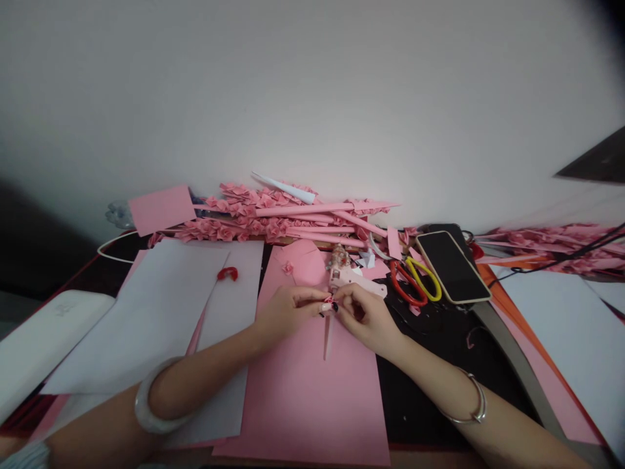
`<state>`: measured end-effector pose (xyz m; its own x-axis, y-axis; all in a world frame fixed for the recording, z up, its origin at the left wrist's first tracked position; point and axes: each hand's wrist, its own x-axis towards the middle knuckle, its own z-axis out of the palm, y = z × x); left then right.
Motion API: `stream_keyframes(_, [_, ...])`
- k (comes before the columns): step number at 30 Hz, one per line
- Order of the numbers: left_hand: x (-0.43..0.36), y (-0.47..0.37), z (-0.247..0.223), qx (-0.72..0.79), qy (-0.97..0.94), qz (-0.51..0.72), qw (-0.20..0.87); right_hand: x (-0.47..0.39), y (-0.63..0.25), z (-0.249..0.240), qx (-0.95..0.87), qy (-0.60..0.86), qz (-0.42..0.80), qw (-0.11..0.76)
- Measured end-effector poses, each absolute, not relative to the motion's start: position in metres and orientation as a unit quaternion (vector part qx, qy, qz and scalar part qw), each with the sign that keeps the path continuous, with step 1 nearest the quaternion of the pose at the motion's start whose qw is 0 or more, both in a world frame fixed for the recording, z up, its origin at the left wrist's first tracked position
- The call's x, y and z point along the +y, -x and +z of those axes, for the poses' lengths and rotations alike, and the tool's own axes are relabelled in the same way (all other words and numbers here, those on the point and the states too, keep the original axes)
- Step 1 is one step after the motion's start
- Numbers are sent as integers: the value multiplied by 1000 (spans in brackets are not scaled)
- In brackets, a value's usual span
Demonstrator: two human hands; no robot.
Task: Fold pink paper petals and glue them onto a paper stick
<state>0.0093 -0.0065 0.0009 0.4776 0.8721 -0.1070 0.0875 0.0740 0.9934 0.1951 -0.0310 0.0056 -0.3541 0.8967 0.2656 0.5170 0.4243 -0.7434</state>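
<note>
My left hand [297, 312] and my right hand [368, 319] meet above a pink sheet of paper [312, 404]. Both pinch one end of a narrow pink paper strip [328, 342], whose tapered tail hangs toward me. The pinched end looks bunched or rolled, though fingertips hide most of it. Just behind my fingers lies a pale pink glue gun [359, 281]. A round pink paper piece [305, 260] rests past my left hand, with a small pink paper flower [288, 268] on it. Scissors [410, 286] with red and yellow handles lie beyond my right hand.
Pink paper flower stems [273, 218] are piled along the wall. A phone [454, 267] lies at the right, near white sheets [566, 339]. More white sheets [146, 306] cover the left, with a red object [227, 273] on top. A white device [53, 345] stands far left.
</note>
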Motion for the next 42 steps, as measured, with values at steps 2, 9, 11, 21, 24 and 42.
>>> stream_keyframes(2, [-6,-9,0,400,-590,321,623,-30,-196,6,-774,454,288,335])
stream_keyframes(9, [-6,-8,-4,409,-587,325,619,-30,-197,5,-778,449,289,332])
stream_keyframes(11, [-6,-8,-5,406,-590,321,620,-30,-198,5,-780,448,285,332])
stream_keyframes(21, [-6,-5,-5,402,-632,300,591,-28,-200,6,-791,442,274,321])
stream_keyframes(24, [-6,-5,-7,403,-638,298,584,-27,-200,6,-793,441,274,317])
stream_keyframes(42, [-7,-7,-3,405,-606,314,608,-28,-199,4,-790,452,255,327])
